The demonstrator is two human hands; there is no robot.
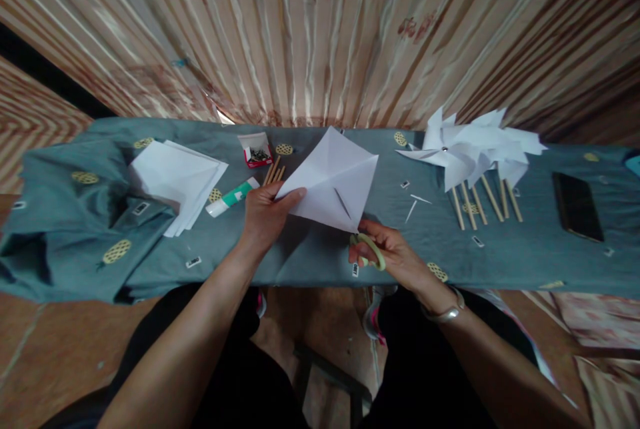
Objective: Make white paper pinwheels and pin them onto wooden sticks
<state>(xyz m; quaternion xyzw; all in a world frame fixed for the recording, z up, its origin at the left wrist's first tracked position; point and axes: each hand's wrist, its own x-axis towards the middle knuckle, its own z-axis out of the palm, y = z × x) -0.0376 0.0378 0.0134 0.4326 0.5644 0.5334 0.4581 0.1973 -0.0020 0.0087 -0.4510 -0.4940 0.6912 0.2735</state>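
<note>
A creased white paper square (327,172) is pinched at its left corner by my left hand (270,212), thumb on top. My right hand (387,249) has its fingers in the light green handles of a pair of scissors (373,252). The scissors meet the paper at its near corner, and one dark blade shows over the sheet, pointing toward its middle. The other blade is hidden under the paper. Behind my left hand lie several thin wooden sticks (274,172) and a green and white glue tube (233,197).
A stack of white paper sheets (175,179) lies at the left. An open red box of small metal pins (257,152) stands at the back. Paper pinwheels (475,145) on sticks, narrow paper scraps (415,205) and a dark phone (577,205) are at the right. A curtain (320,35) hangs behind.
</note>
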